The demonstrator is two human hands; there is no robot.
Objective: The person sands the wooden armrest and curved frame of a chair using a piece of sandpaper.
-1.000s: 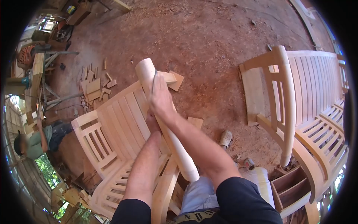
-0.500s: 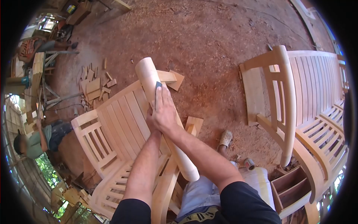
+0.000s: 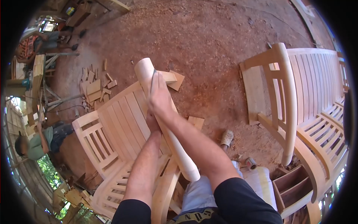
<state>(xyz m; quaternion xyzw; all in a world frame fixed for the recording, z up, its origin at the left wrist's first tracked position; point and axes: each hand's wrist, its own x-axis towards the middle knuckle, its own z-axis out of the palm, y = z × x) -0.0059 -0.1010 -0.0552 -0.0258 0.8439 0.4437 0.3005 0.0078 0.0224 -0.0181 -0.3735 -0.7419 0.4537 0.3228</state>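
My right hand [image 3: 160,98] presses a dark sheet of sandpaper [image 3: 153,79] against the upper left side of a thick, rounded wooden armrest [image 3: 144,69]. Its fingers lie stretched along the sheet, which shows only as a thin dark edge. Lower down, my left hand [image 3: 152,122] is against the left side of the same armrest; its fingers are hidden by the wood and my right hand. The armrest belongs to a pale, unfinished wooden bench [image 3: 125,115] with a slatted panel, tilted in front of me.
A second slatted bench [image 3: 313,82] stands at right, beside a wooden compartment box [image 3: 292,186]. Wood offcuts [image 3: 94,87] lie on the dirt floor at left. A can [image 3: 250,163] is near my leg. One person [image 3: 39,143] works at far left; another [image 3: 33,46] is farther back.
My right hand has slid up along the armrest with the sandpaper and turned more onto its edge. The left hand stays nearly in place. The farther person at left has shifted.
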